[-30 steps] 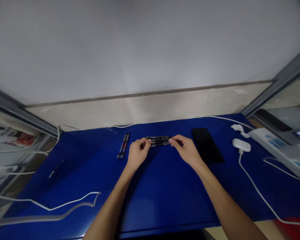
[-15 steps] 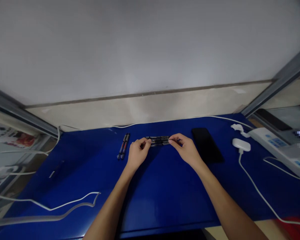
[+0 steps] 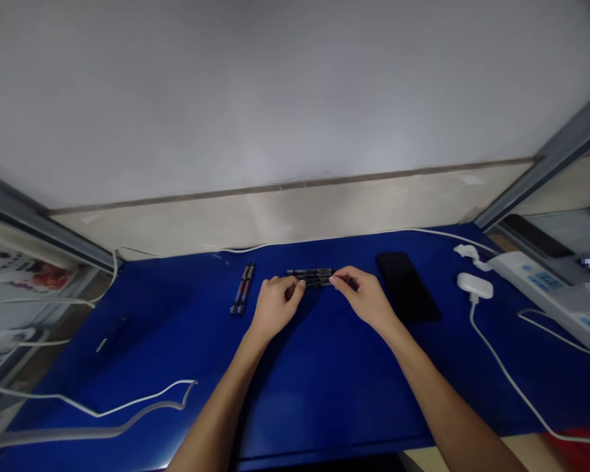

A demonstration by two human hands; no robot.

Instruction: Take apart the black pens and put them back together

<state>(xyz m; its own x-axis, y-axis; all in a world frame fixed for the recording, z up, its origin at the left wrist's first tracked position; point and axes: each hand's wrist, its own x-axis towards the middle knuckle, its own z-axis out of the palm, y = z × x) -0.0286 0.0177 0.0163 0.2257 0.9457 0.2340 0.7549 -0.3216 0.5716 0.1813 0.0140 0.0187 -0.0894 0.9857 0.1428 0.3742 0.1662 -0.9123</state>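
Several dark pens (image 3: pixel 315 276) lie side by side, roughly crosswise, on the blue table (image 3: pixel 324 373). My left hand (image 3: pixel 278 305) is at their left end, with thumb and fingers closed on the nearest pen. At the right end my right hand (image 3: pixel 364 298) pinches the tip of a pen between thumb and forefinger. Two more pens (image 3: pixel 242 288) with red and dark barrels lie nearly upright in view, left of my left hand. The left ends of the crosswise pens are partly hidden by my fingers.
A black phone (image 3: pixel 407 286) lies right of my right hand. Farther right are a white charging case (image 3: pixel 474 286) with its cable and a white power strip (image 3: pixel 535 278). White cables (image 3: pixel 98 414) cross the left front. A dark pen-like object (image 3: pixel 111 334) lies at the left.
My left hand has shifted slightly right and nearer along the pens. The nearest crosswise pens have moved a little, while my right hand has barely moved.
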